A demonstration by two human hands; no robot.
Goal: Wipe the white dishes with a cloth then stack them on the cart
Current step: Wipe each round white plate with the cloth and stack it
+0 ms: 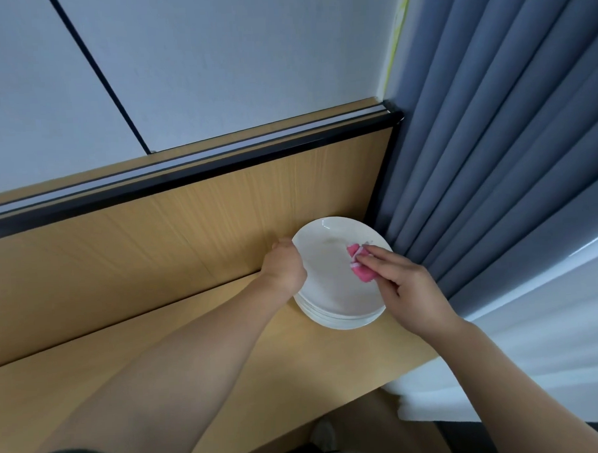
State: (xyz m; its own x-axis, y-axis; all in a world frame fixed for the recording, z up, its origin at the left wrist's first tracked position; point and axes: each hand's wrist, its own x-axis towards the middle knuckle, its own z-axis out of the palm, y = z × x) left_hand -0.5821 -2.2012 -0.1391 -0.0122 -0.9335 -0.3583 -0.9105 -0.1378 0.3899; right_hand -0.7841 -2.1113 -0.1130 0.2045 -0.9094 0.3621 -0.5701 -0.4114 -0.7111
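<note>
Head view: wooden desk (227, 349) by grey curtain (493, 149); left hand (284, 266) grips plate (330, 276), right hand (410, 286) clenches cloth (359, 268).

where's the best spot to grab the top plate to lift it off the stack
Take the top plate by its raised rim on the left edge, where the left hand already holds it. The right hand presses the pink cloth there, and the curtain crowds that side.

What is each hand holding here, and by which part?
The left hand grips the top plate of the stack by its left rim. The right hand presses a pink cloth onto that plate with its fingertips.
</note>
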